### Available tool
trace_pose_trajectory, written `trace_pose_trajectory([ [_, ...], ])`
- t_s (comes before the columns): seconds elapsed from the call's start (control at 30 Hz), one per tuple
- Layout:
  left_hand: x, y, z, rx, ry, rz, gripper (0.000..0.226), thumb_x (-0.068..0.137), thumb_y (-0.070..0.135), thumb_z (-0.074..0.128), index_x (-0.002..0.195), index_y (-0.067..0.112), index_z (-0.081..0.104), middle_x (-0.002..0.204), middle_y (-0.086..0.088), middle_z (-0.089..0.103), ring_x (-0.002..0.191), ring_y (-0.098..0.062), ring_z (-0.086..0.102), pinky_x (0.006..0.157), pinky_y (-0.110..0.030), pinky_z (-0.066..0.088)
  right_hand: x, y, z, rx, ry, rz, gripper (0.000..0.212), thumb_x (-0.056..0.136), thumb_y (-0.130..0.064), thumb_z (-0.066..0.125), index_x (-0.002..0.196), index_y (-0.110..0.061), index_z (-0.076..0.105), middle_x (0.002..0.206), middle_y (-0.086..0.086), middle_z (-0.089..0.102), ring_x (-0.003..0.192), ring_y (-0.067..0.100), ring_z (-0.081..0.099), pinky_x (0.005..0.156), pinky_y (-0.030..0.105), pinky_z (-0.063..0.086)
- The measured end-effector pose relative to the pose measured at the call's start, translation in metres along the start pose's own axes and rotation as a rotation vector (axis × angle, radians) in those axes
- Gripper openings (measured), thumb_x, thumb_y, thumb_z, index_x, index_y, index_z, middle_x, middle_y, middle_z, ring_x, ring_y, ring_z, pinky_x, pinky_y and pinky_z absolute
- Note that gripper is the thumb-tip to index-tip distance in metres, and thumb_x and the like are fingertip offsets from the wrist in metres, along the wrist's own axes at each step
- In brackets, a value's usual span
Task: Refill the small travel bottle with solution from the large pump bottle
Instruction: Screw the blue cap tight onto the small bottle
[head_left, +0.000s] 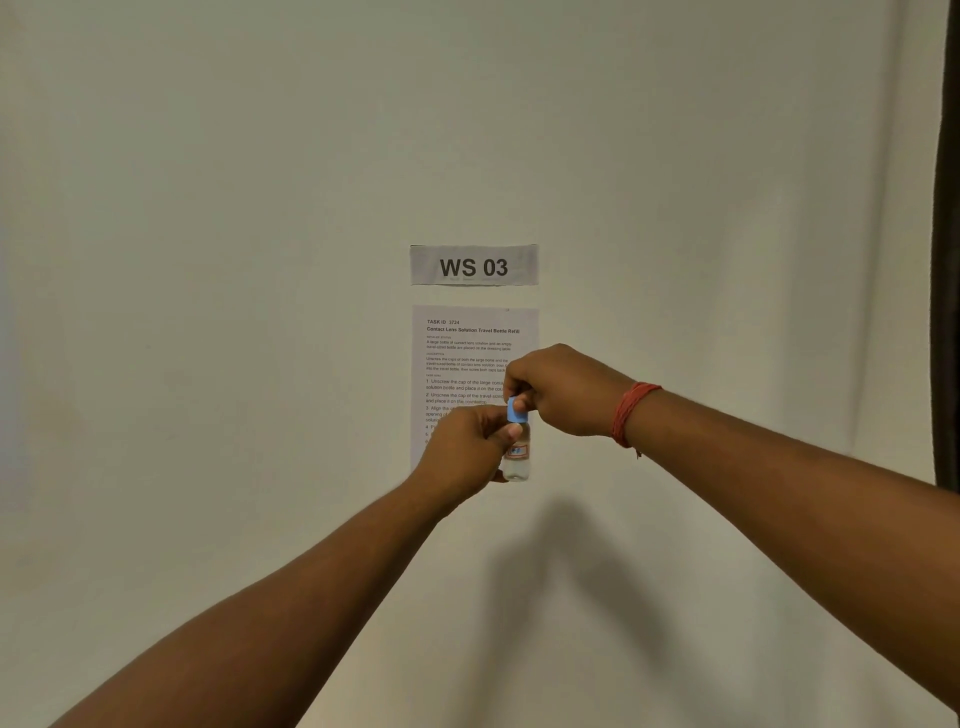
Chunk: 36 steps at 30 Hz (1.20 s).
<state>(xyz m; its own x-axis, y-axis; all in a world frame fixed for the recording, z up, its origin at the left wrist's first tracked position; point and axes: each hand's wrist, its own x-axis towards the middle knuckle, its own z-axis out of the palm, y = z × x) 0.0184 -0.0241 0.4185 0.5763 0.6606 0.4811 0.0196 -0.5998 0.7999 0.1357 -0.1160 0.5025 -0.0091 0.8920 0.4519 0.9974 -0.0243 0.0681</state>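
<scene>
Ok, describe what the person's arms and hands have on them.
Both forearms are bare, with no sleeves in view and no gloves on either hand. The right hand has a band of red thread wound several times around its wrist, with a short loose end hanging below it. The left hand and its wrist carry nothing visible.

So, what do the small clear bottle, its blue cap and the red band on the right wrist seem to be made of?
Small clear bottle: glossy transparent plastic or glass, since the wall shows through; I cannot tell which. Blue cap: opaque matte plastic, by its even colour. Red band: wound thread or cord, by its visible strands.
</scene>
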Motion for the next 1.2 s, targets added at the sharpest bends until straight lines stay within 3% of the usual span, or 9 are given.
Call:
trace_pose_trajectory([
  [0.27,-0.004,-0.01,0.005,0.01,0.031,0.007,0.023,0.102,0.018,0.058,0.117,0.01,0.073,0.109,-0.01,0.077,0.093,-0.027,0.075,0.079,-0.053,0.063,-0.004,0.003,0.019,0.059,0.062,0.014,0.018,0.094,-0.008,0.055,0.103,-0.015,0.068,0.107,0.005,0.068,0.098,0.023,0.06,0.088,0.038,0.053],
  [0.6,-0.029,-0.04,0.016,-0.025,0.001,-0.022,0.025,0.1,0.017,0.062,0.122,0.013,0.071,0.111,-0.008,0.073,0.099,-0.022,0.072,0.08,-0.038,0.064,-0.033,0.005,0.069,0.308,0.101,0.054,0.024,0.097,-0.02,0.058,0.118,-0.015,0.067,0.112,0.003,0.065,0.102,0.015,0.057,0.097,0.026,0.047],
  [0.87,-0.09,-0.11,0.044,-0.01,-0.037,-0.176,0.026,0.098,0.017,0.065,0.123,0.019,0.071,0.109,-0.004,0.076,0.099,-0.016,0.072,0.086,-0.041,0.062,-0.084,-0.005,0.158,0.506,0.023,0.12,0.023,0.095,-0.016,0.06,0.117,-0.014,0.068,0.104,-0.002,0.065,0.09,0.01,0.056,0.077,0.008,0.038],
  [1.1,-0.177,-0.176,0.072,0.09,-0.094,-0.281,0.028,0.096,0.021,0.068,0.123,0.021,0.072,0.108,0.004,0.077,0.099,-0.007,0.069,0.088,-0.023,0.053,-0.157,-0.034,0.252,0.669,-0.029,0.135,0.019,0.09,-0.009,0.063,0.106,-0.011,0.071,0.093,-0.005,0.062,0.079,0.001,0.054,0.075,0.006,0.04],
  [1.2,-0.231,-0.205,0.086,0.121,-0.127,-0.323,0.025,0.096,0.019,0.068,0.119,0.022,0.073,0.102,0.008,0.077,0.095,-0.001,0.068,0.079,-0.014,0.05,-0.201,-0.055,0.294,0.715,-0.095,0.183,0.019,0.084,-0.007,0.065,0.101,-0.014,0.072,0.092,-0.003,0.063,0.081,0.006,0.056,0.074,0.009,0.041],
])
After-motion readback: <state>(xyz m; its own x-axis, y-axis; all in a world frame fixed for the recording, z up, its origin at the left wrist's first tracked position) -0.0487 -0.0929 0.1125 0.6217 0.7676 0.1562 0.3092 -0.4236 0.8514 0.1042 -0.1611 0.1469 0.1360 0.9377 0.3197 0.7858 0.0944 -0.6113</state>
